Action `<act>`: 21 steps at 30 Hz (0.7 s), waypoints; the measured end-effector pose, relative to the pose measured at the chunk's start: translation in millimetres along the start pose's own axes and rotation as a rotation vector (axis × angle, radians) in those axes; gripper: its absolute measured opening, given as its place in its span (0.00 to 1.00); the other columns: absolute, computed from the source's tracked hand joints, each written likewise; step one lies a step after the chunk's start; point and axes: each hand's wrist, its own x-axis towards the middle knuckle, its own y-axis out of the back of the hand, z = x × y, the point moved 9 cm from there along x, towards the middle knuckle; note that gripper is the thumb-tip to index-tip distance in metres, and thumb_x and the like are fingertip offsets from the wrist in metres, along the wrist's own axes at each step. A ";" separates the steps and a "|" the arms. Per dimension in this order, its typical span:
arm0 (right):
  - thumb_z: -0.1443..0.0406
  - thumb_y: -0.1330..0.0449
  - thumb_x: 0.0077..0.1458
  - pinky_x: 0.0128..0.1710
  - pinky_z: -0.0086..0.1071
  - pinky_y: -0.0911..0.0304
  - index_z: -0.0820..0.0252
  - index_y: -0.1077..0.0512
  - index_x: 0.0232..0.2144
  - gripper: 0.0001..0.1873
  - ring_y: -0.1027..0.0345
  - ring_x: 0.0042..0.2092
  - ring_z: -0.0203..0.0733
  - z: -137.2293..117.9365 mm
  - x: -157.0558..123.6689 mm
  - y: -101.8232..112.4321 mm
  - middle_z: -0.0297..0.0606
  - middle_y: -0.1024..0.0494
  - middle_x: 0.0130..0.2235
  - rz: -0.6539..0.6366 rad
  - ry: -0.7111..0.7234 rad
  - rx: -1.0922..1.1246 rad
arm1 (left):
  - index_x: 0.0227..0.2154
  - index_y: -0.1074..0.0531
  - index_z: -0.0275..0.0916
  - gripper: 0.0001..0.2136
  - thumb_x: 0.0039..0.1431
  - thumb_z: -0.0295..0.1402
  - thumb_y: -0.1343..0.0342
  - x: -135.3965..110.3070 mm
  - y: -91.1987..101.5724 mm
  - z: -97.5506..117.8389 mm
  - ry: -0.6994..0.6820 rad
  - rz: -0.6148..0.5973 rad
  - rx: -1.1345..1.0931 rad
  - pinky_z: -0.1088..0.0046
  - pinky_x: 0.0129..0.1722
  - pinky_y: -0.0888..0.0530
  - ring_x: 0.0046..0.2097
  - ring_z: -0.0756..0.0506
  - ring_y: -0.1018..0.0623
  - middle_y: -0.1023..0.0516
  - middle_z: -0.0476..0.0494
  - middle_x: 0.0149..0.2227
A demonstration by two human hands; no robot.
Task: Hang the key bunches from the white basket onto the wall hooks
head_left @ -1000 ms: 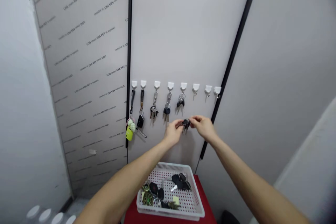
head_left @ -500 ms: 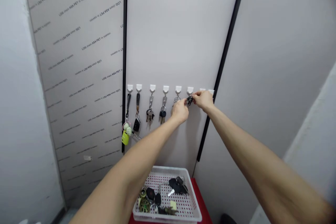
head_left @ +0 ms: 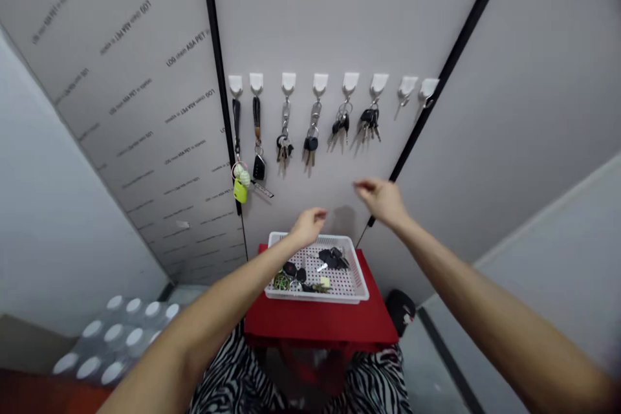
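My left hand [head_left: 309, 226] is over the back left of a white plastic basket [head_left: 317, 297], its fingers loosely bent with nothing visible in them. Off to the right, my right hand [head_left: 383, 199] hovers in front of the wall panel, slightly blurred, fingers loosely curled and apart from any key. Above it a bunch of black-headed keys [head_left: 370, 118] hangs from a white hook [head_left: 379, 83]. Beside that hangs another key bunch [head_left: 342, 121]. In the basket lie black keys [head_left: 334, 259] at the back right and a brass-coloured round keyring piece [head_left: 281, 281] at the left.
Further left hang key bunches [head_left: 284, 144], a black car key [head_left: 259, 167] and a yellow-green key fob [head_left: 240, 191]. Two bare hooks [head_left: 407, 85] are at the right. The basket stands on a red stool [head_left: 320, 323]. White-capped bottles [head_left: 114, 333] stand on the floor at left.
Both hands have come away from the key bunch at the sixth hook and dropped toward the basket. That bunch now hangs free. The view has tilted down.
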 end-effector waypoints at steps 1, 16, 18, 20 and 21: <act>0.69 0.52 0.40 0.34 0.25 0.44 0.67 0.31 0.28 0.12 0.36 0.32 0.35 5.3 -20.7 -30.3 0.41 0.28 0.31 -0.162 0.027 -0.029 | 0.36 0.36 0.29 0.14 0.43 0.22 0.57 -12.2 -8.6 -22.2 0.055 -0.026 0.026 0.77 0.39 0.36 0.37 0.51 0.32 0.30 0.40 0.37; 0.67 0.56 0.47 0.35 0.34 0.54 0.55 0.32 0.28 0.12 0.44 0.39 0.41 32.2 -105.5 -128.5 0.38 0.31 0.32 -0.544 0.193 -0.502 | 0.31 0.32 0.34 0.13 0.42 0.24 0.58 -48.2 -66.0 -61.8 0.048 -0.265 0.354 0.73 0.36 0.36 0.34 0.47 0.31 0.29 0.42 0.33; 0.66 0.55 0.46 0.35 0.33 0.53 0.57 0.32 0.26 0.12 0.43 0.38 0.40 33.6 -104.6 -127.1 0.38 0.31 0.32 -0.531 0.182 -0.468 | 0.32 0.33 0.35 0.13 0.41 0.24 0.57 -48.6 -64.8 -63.8 0.066 -0.248 0.332 0.74 0.37 0.36 0.35 0.48 0.31 0.29 0.43 0.33; 0.66 0.54 0.46 0.34 0.31 0.52 0.58 0.32 0.26 0.11 0.42 0.38 0.39 34.6 -102.2 -123.2 0.38 0.31 0.32 -0.509 0.166 -0.400 | 0.35 0.35 0.35 0.14 0.42 0.24 0.56 -47.5 -59.3 -63.8 0.077 -0.207 0.301 0.74 0.39 0.37 0.37 0.49 0.32 0.30 0.43 0.35; 0.66 0.54 0.46 0.34 0.29 0.51 0.58 0.32 0.27 0.11 0.41 0.37 0.38 35.0 -100.5 -120.8 0.38 0.31 0.32 -0.502 0.156 -0.357 | 0.36 0.36 0.35 0.15 0.42 0.25 0.55 -46.5 -55.2 -61.9 0.067 -0.175 0.286 0.74 0.40 0.38 0.38 0.48 0.33 0.31 0.43 0.36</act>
